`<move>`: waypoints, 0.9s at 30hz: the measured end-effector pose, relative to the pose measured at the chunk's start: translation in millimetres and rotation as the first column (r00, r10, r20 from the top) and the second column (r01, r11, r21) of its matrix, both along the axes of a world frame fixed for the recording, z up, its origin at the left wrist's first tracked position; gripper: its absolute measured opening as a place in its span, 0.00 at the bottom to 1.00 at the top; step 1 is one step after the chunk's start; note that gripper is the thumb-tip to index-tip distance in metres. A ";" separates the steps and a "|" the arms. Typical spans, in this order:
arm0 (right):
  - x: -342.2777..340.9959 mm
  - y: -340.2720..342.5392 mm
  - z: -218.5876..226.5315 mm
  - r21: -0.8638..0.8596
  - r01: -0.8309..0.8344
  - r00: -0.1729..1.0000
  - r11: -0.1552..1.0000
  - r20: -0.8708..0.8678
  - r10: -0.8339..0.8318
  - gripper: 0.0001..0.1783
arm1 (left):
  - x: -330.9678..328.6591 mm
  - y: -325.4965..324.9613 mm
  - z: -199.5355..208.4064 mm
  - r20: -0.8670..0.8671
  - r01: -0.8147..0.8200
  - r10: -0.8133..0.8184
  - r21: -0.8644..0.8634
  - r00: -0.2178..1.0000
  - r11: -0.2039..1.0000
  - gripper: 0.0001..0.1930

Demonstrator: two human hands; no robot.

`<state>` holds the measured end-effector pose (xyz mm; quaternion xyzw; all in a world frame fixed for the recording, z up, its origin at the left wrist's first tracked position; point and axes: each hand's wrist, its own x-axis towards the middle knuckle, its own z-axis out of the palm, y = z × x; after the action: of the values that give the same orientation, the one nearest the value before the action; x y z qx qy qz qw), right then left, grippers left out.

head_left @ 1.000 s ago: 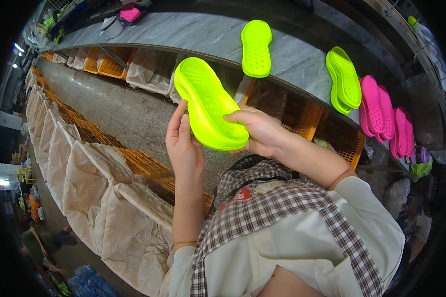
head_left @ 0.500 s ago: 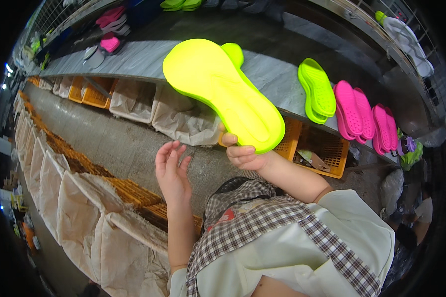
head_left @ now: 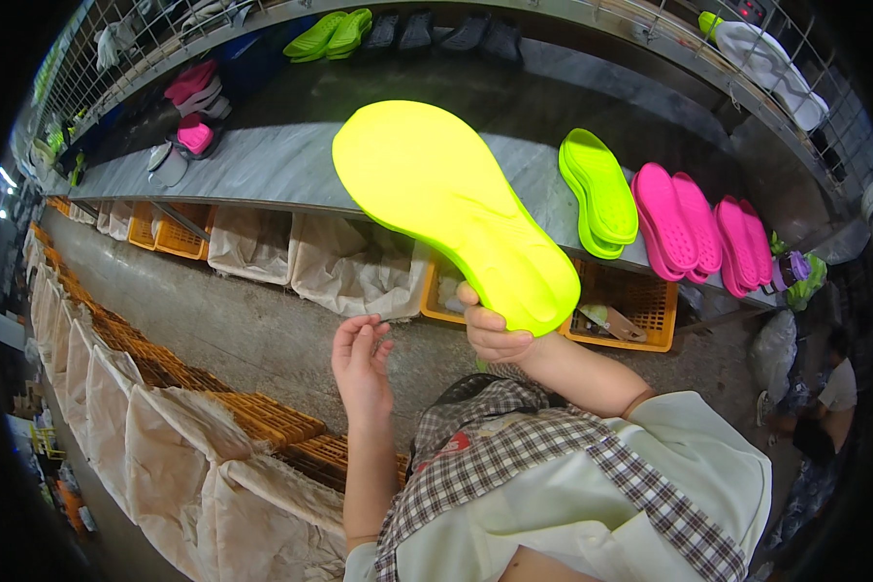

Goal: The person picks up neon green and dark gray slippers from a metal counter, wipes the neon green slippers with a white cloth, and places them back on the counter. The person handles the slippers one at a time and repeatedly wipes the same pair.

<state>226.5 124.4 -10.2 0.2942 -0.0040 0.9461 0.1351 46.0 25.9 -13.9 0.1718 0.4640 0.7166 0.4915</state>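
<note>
A bright neon-yellow shoe sole (head_left: pixel 456 209) is tilted up in front of me, its broad end toward the far left. My right hand (head_left: pixel 500 325) grips its narrow end, fingers curled round the edge; part of the thumb side is behind the sole. My left hand (head_left: pixel 361 359) is raised to the left of it, apart from the sole. Its fingers are loosely bent with gaps between them, and I see nothing held there. Beyond the sole runs a grey marbled bench (head_left: pixel 272 179). Nearest to the sole on the bench's right stands a lime-green pair of soles (head_left: pixel 599 194).
Pink soles (head_left: pixel 674 223) line the bench's right edge; green (head_left: pixel 328 37) and black ones (head_left: pixel 480 39) sit at the back. Cloth-lined crates (head_left: pixel 354 262) stand under the bench, others (head_left: pixel 165 436) at left. A wire rack (head_left: pixel 630 15) overhangs. Someone crouches (head_left: pixel 829 407) at far right.
My right hand and the sole have come lower and slightly right in the picture. A second yellow-green piece seen behind the sole is now hidden. My left hand's fingers have drawn closer together.
</note>
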 end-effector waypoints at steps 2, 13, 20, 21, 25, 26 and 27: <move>6.0 3.6 0.2 -0.004 0.004 1.000 1.000 0.017 -0.004 0.33 | 3.5 6.4 -4.0 0.016 0.019 -0.019 -0.001 1.000 1.000 0.05; 77.9 47.5 9.2 0.618 0.490 -0.052 0.615 0.725 -0.687 0.25 | 18.0 62.2 -33.9 -0.013 0.088 -0.091 -0.135 0.996 0.987 0.22; 104.3 71.0 -12.7 0.662 0.380 -0.378 0.647 0.749 -0.544 0.28 | 28.7 123.8 -48.7 -0.159 0.125 -0.158 -0.201 0.975 0.972 0.31; 106.1 73.7 -17.3 0.667 0.389 -0.396 0.635 0.744 -0.538 0.28 | 28.3 132.1 -49.2 -0.157 0.133 -0.169 -0.217 0.973 0.967 0.32; 113.8 78.7 -33.3 0.628 0.503 -0.415 0.594 0.778 -0.472 0.27 | 30.0 157.0 -53.5 -0.154 0.126 -0.169 -0.252 0.974 0.959 0.30; 115.2 79.1 -36.9 0.617 0.528 -0.404 0.584 0.787 -0.466 0.26 | 30.1 161.1 -54.7 -0.141 0.132 -0.173 -0.262 0.975 0.956 0.29; 116.2 79.1 -40.4 0.599 0.562 -0.395 0.571 0.801 -0.450 0.24 | 30.1 164.5 -55.7 -0.128 0.137 -0.175 -0.260 0.976 0.956 0.29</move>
<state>342.6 203.5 -50.6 -0.5046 -0.1941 0.6615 0.5197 76.1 190.4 -69.6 0.1979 0.5711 0.5963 0.5282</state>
